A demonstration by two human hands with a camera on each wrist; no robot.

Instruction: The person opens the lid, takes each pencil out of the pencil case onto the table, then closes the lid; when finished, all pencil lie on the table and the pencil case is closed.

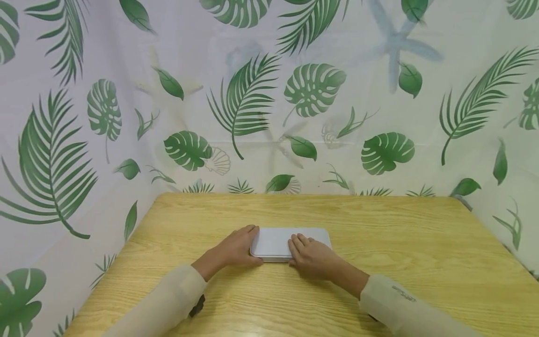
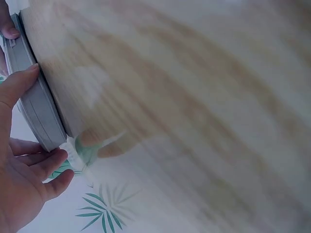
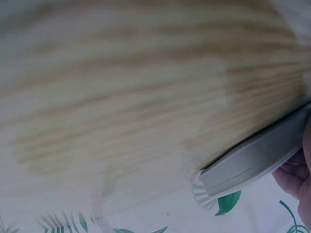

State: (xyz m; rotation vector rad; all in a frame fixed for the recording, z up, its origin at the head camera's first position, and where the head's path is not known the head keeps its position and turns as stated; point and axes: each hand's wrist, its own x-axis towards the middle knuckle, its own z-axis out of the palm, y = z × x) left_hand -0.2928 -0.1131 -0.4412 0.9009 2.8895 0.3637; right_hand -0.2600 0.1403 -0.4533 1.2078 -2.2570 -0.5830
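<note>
A flat, light grey zip case (image 1: 275, 241) with rounded corners lies on the wooden table, its long side facing me. My left hand (image 1: 240, 246) grips its left end, thumb along the near side and fingers round the end. In the left wrist view that thumb presses the side wall of the case (image 2: 41, 109), and a small zip pull (image 2: 12, 42) shows near the other hand. My right hand (image 1: 313, 257) holds the case's right half, fingers across the top and thumb at the near edge. The right wrist view shows the case's right end (image 3: 243, 165) sticking out past the right hand's fingers (image 3: 291, 182).
The yellow wood-grain table (image 1: 404, 243) extends to both sides of the case and in front of it. A white cloth with green leaf prints (image 1: 311, 89) hangs behind the table and along its sides.
</note>
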